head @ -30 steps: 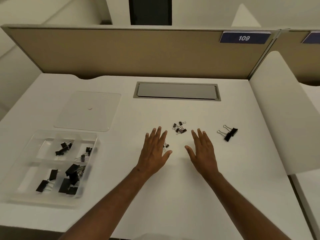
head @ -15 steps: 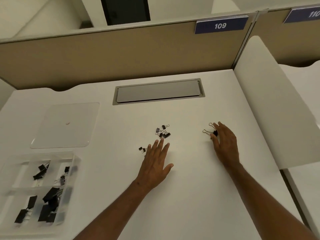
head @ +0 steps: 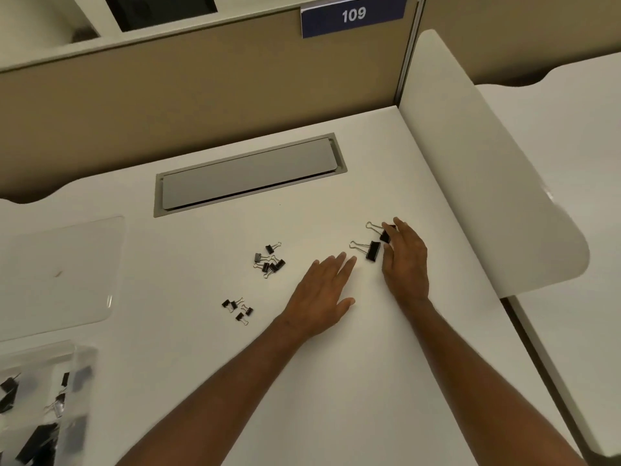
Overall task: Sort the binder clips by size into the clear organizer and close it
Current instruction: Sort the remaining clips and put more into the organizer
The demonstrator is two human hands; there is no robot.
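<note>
Progress looked about halfway, judging from how things lay. The clear organizer (head: 43,405) sat at the near left corner of the surface (head: 336,381), partly cut off by the frame, and already had black clips in several compartments, though it was too blurry to say which sizes went where. Its lid (head: 57,274) lay flat just beyond it, so closing was clearly not done yet.

Left to sort: a cluster of small clips (head: 270,260) mid-surface, a few more small ones (head: 238,307) a bit nearer, and two medium clips over to the right. The right hand (head: 405,260) was on those, fingers curled around the farther medium clip (head: 383,232), which it seemed to be pinching, though contact was partly hidden. The other medium clip (head: 368,249) lay just beside it, between both hands. The left hand (head: 322,290) was relaxed and flat over the surface, fingers straight, holding nothing, fingertips near that second clip.

My guess: both medium ones go into the organizer, then all the little ones, then the lid goes on
</note>
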